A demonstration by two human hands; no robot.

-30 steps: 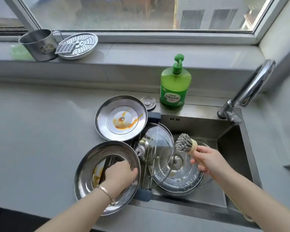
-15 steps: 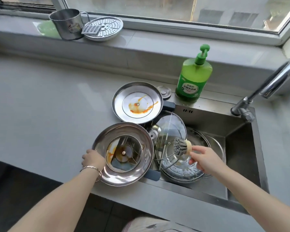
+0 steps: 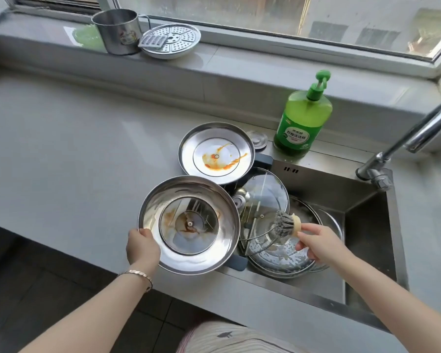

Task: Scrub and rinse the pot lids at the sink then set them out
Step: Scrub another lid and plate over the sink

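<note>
left hand (image 3: 143,247) grips the near rim of the big steel lid (image 3: 214,253), at the counter (image 3: 87,149) edge just left of the sink (image 3: 367,225). right hand (image 3: 318,242) clasps a brush (image 3: 284,224). the lid looks stiff, greasy, likely slippery; its glass centre could crack, so the rim is the safest hold. the sink holds soapy glass lids (image 3: 265,192)

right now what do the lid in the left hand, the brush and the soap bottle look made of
The lid in the left hand: polished steel ring, judging by its mirror shine, around a clear glass centre you can see through. The brush: pale handle, perhaps wood or plastic; grey bristles, likely synthetic. The soap bottle: glossy translucent green plastic.
</note>
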